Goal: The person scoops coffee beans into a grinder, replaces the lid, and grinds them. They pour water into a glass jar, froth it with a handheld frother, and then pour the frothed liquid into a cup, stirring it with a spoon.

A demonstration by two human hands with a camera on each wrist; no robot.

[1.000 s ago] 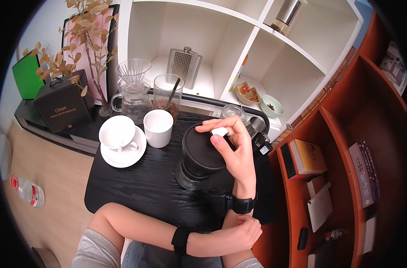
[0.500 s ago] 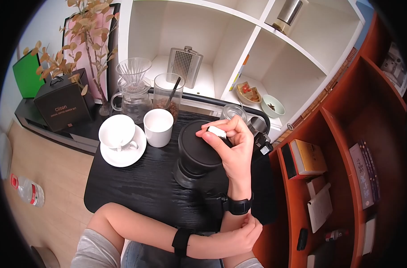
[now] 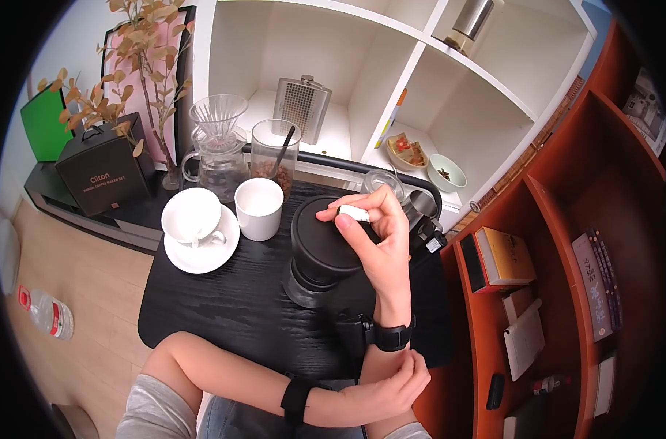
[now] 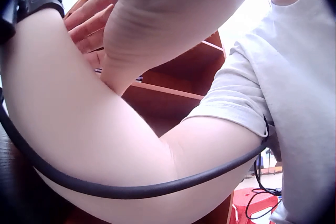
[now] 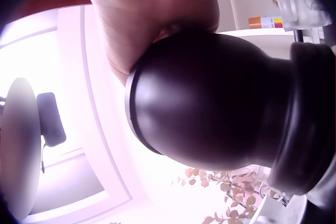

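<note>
My right hand pinches a small white knob between thumb and fingers, over the top of a black lidded container with a clear base on the black table. The right wrist view has the dark container body up close, the right hand bent over its top; the fingertips are hidden there. My left hand lies across the right forearm below the wristband, fingers loosely bent. In the left wrist view, the left hand rests against the right forearm, its fingers spread behind it.
Left of the container stand a white mug and a white cup on a saucer. Behind are a glass dripper set and a tall glass of brown bits. A metal pitcher is at the back right.
The right hand has shifted a little left and turned slightly, still pinching the knob, and the container top has moved slightly left. The left hand's fingers have loosened and lifted a little.
</note>
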